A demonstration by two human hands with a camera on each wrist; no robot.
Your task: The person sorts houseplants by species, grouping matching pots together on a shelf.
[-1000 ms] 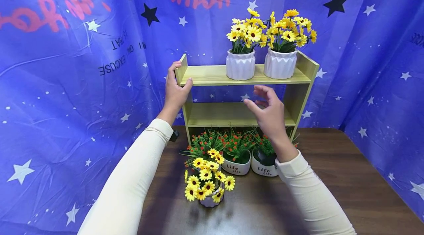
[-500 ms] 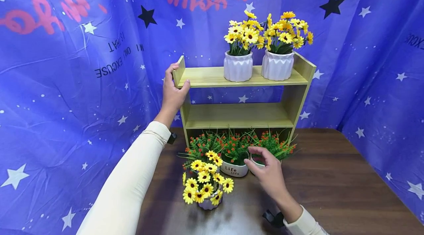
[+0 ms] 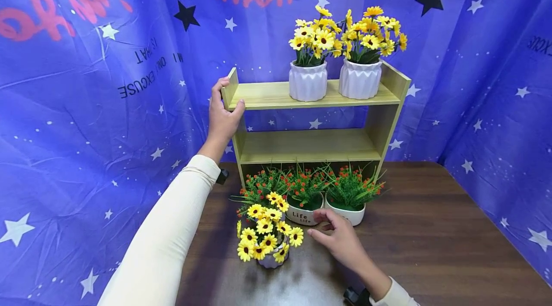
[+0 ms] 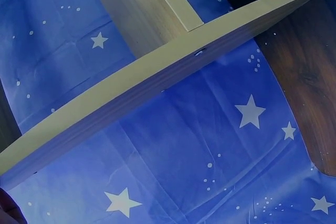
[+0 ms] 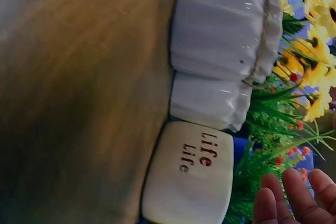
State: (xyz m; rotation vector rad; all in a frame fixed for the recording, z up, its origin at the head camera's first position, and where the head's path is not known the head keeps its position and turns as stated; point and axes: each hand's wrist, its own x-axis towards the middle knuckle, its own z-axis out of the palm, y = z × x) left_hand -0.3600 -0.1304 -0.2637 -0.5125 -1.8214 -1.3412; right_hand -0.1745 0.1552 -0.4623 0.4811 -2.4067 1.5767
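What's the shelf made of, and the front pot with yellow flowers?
The shelf looks like wood or wood-look board, smooth, with faint streaky grain. The front pot seems glazed ceramic, pale with shiny highlights, though it might be plastic.

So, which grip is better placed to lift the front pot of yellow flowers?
Probably the right grip: it's empty and close to that flowerpot, while the left grip holds the shelf near its top.

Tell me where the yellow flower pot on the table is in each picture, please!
Head: the yellow flower pot is low in the middle, left of the right hand.
Left wrist: not there.
Right wrist: top, sideways, its flowers at the right edge.
Shared landmark: blue cloth shows in all three.
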